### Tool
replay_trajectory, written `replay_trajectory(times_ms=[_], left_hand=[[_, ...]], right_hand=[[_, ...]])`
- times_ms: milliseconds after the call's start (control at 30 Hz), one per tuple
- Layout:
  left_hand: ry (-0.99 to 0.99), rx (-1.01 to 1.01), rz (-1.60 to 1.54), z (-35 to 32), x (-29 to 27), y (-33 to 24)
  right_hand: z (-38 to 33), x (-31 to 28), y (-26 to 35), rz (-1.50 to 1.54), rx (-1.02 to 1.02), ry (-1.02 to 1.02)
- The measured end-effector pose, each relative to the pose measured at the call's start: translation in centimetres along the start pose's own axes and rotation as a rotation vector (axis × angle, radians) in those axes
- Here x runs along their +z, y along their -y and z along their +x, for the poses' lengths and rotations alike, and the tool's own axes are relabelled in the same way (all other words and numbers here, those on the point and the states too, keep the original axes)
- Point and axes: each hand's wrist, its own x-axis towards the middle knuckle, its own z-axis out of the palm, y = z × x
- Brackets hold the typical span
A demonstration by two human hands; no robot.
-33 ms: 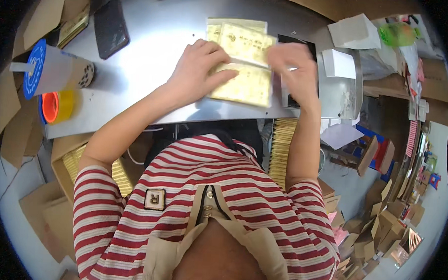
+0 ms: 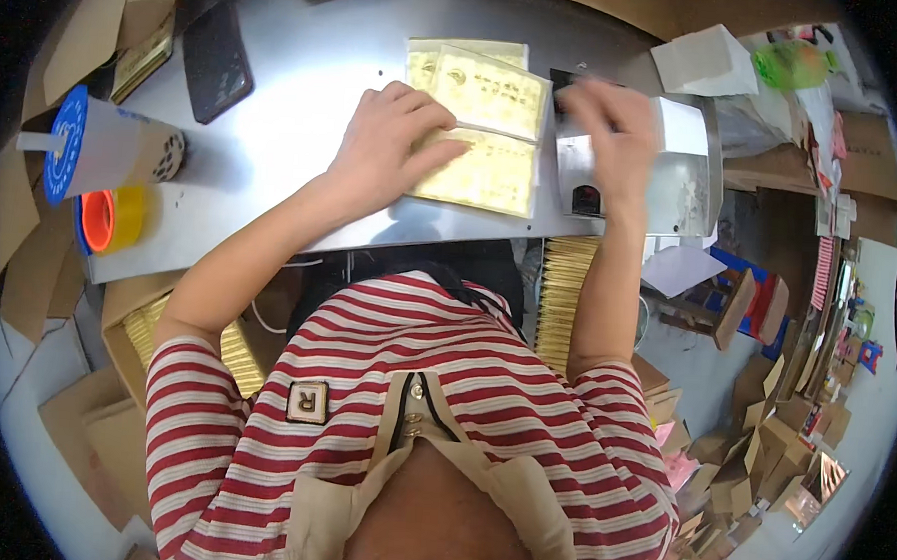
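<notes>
Flat yellow-gold printed packets (image 2: 478, 171), which look to be in clear sleeves, lie overlapping on the metal table in front of me. The uppermost packet (image 2: 492, 92) sits slightly tilted across the others. My left hand (image 2: 389, 142) rests at their left edge, its thumb spread from the bent fingers and touching the packets. To the right of them, my right hand (image 2: 615, 137) is raised above a grey metal box (image 2: 688, 190) with a dark part. Its fingers are curled and smeared by motion, so whether they hold anything is unclear.
At left on the table (image 2: 306, 94) are a dark phone (image 2: 217, 65), a lidded drink cup (image 2: 114, 145) and tape rolls (image 2: 111, 220). White paper (image 2: 703, 61) lies at right. Boxes of gold packets (image 2: 566, 295) stand below the table edge. Cardboard boxes (image 2: 740, 483) crowd the floor at right.
My right hand has moved right, away from the edge of the uppermost packet, to above the metal box. My left hand stays on the packets.
</notes>
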Motion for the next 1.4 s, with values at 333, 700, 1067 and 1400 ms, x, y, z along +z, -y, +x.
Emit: replay_trajectory(times_ms=[333, 700, 1067, 1400], left_hand=[[-0.088, 0.428, 0.245, 8.6, 7.5, -5.1], [0.180, 0.303, 0.101, 10.3, 6.1, -4.9], [0.232, 0.204, 0.401, 5.6, -1.6, 0.7], [0.189, 0.497, 0.188, 13.0, 3.1, -7.2]], right_hand=[[-1.3, -4.8, -8.6, -0.582, 0.231, -0.275], [-1.6, -5.9, -7.3, -0.317, 0.354, -0.156], [-1.7, 0.6, 0.4, 0.041, 0.086, -0.161], [-4.4, -6.4, -0.5, 0.235, 0.294, -0.752]])
